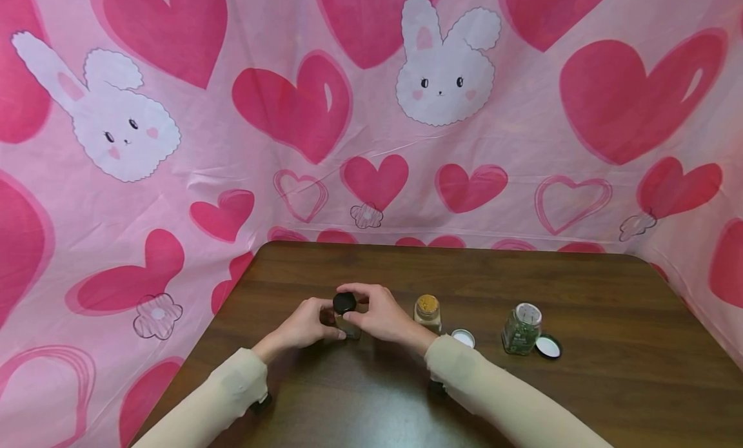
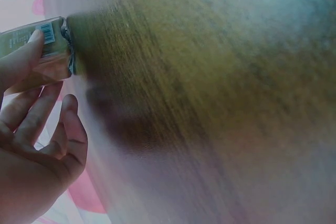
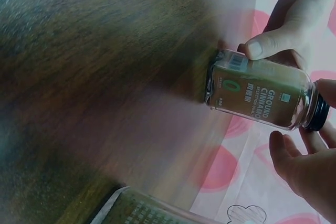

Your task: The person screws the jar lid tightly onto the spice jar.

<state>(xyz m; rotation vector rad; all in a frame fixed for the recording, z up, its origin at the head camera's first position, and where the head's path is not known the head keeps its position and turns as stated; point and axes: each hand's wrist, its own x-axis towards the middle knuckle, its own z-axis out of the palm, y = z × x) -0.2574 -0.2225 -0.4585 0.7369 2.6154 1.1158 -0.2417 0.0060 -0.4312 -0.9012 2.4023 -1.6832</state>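
A glass jar labelled ground cinnamon stands upright on the table, its black screw lid on top. My left hand grips the jar low on its body, thumb on one side and fingers on the other; the left wrist view shows this thumb across the label. Around the lid, the thumb and fingers of my right hand hold on from the right. Right of that hand is an uncapped jar of yellow powder, partly hidden by the forearm, with an upturned lid nearby.
Farther right on the brown wooden table stands an uncapped jar of green dried herbs. A black-rimmed lid lies beside it, white inside up. A pink cloth with hearts and rabbits hangs behind the table.
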